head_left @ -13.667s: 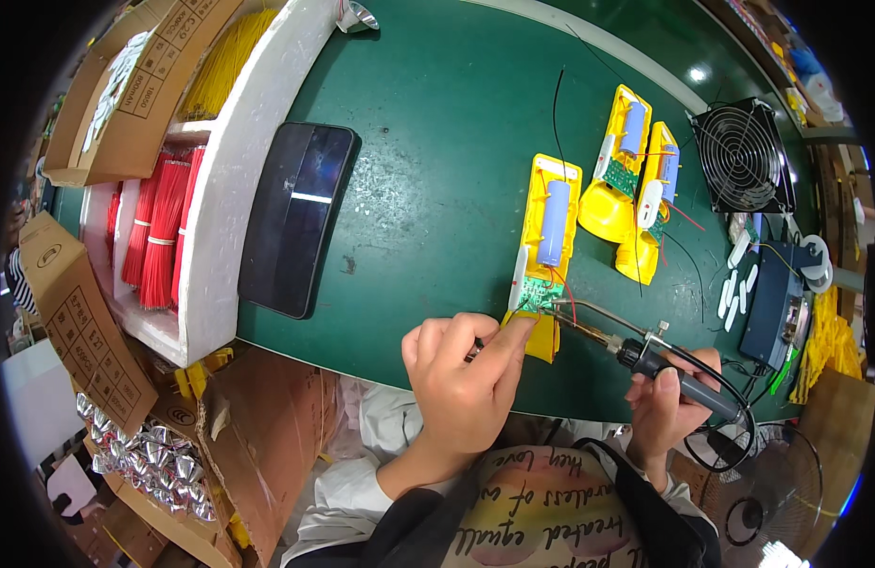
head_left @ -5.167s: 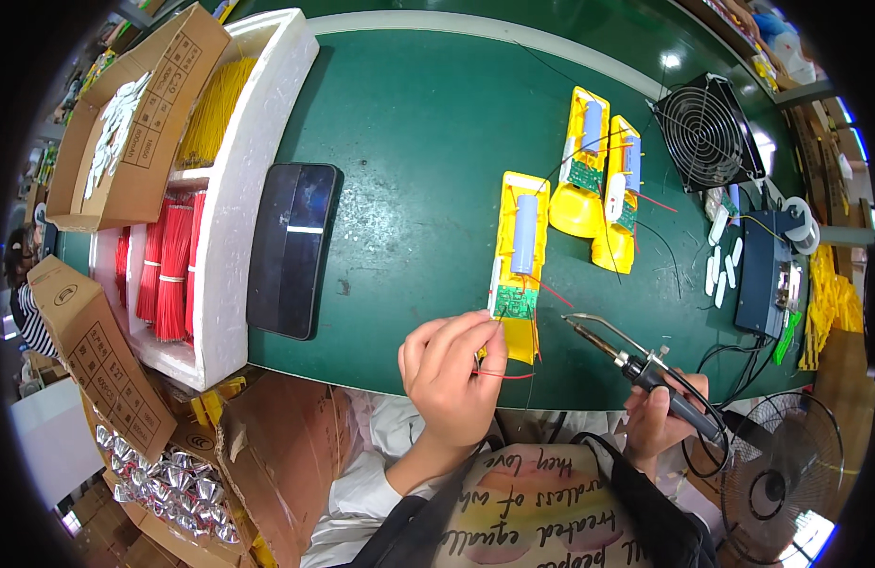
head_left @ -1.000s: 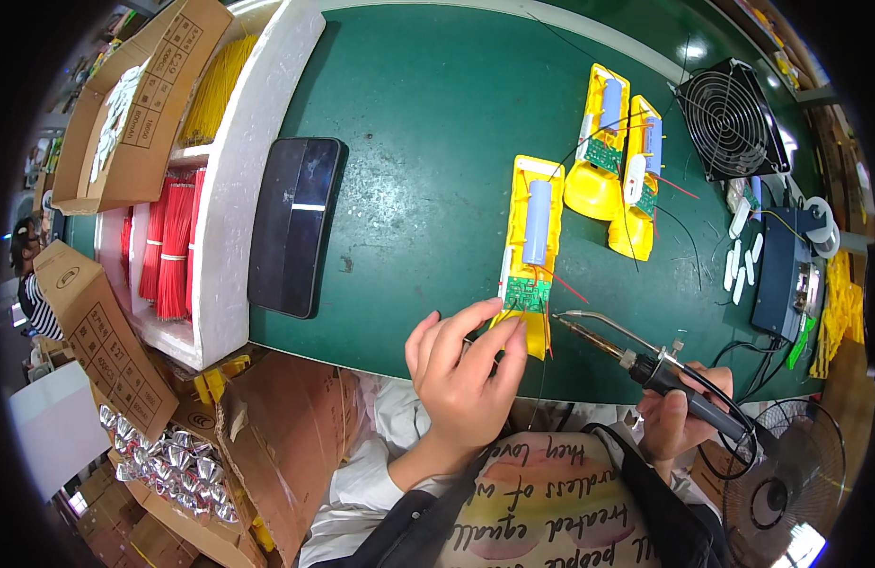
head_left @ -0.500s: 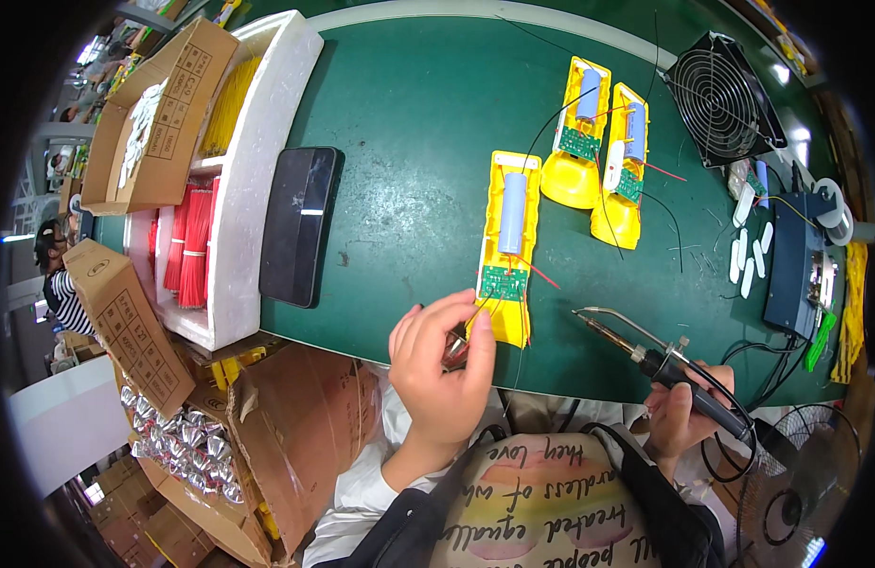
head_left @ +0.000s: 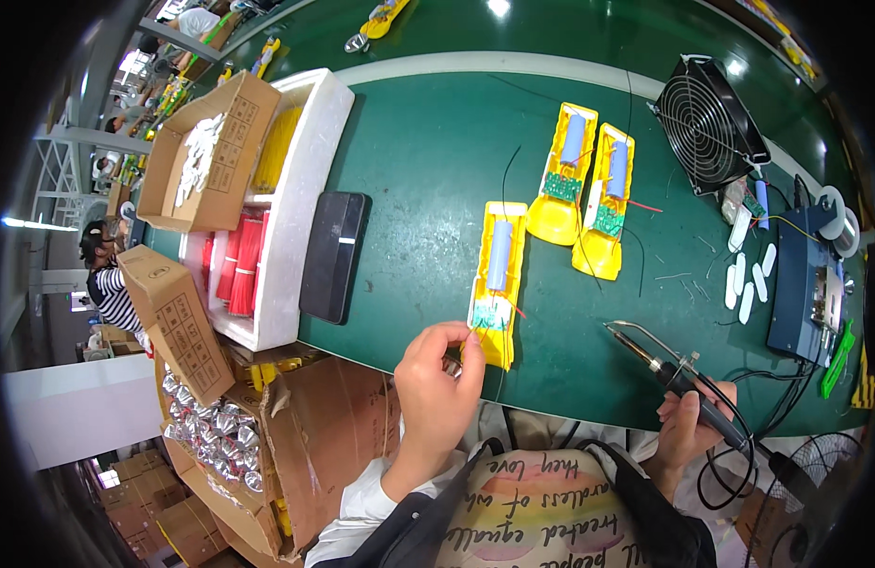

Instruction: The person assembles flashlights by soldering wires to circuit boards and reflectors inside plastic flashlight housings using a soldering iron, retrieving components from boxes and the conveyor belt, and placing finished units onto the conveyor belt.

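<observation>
Before me lies a yellow flashlight housing [head_left: 504, 352] with a blue battery cell [head_left: 499, 256] and a small green circuit board [head_left: 491, 315]. My left hand [head_left: 439, 374] is closed in a pinch at the board's lower edge. A bit of silvery metal shows between its fingers, but what the fingertips grip is too small to name. My right hand [head_left: 688, 421] is wrapped round a soldering iron [head_left: 707, 409] with a thin metal guide tube. The iron's tip points up and left, apart from the housing.
Two similar yellow housings [head_left: 555, 220] [head_left: 598, 256] lie farther back. A black fan [head_left: 707, 123], white strips [head_left: 745, 303], a solder spool [head_left: 839, 222] and a blue-grey soldering station [head_left: 795, 275] stand right. Leftward are a black phone [head_left: 335, 256], a foam box [head_left: 309, 161] of wires and cardboard boxes [head_left: 201, 161].
The whole view has shifted, so the bench things sit lower in the picture. My left hand stays at the board end of the near housing. The soldering iron stays in my right hand.
</observation>
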The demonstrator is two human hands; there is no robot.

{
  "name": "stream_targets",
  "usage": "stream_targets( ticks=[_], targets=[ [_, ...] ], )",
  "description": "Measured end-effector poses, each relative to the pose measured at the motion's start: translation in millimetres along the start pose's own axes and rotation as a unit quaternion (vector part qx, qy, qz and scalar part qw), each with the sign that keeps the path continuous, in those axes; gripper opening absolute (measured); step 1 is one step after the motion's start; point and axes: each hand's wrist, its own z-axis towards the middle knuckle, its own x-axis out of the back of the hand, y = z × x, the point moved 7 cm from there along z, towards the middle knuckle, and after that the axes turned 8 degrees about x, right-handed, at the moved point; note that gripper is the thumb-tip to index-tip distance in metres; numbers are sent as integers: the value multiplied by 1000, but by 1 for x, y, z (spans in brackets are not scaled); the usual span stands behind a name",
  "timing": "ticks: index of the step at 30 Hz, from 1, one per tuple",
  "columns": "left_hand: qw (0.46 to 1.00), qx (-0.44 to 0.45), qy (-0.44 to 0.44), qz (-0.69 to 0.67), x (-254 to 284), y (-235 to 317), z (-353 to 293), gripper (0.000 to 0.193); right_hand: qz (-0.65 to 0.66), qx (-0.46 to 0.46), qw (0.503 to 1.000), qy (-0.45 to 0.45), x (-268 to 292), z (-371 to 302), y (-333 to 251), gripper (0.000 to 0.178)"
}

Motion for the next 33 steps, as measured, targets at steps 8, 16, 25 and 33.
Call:
stream_targets(
  ticks=[8, 16, 25, 33],
  targets=[
    [970, -75, -2, 231, -15, 35, 15, 48, 18, -28, 999, 20, 19, 5, 11, 19],
    [932, -55, -56, 354, 4, 50, 129, 33, 28, -53, 996, 68, 33, 12, 24, 16],
    [932, -118, 70, 335, -71, 108, 358, 37, -45, -90, 984, 146, 47, 1, 33, 27],
    [906, -183, 162, 346, -103, 129, 403, 42, -51, -119, 976, 175, 51, 3, 39, 32]
  ],
)
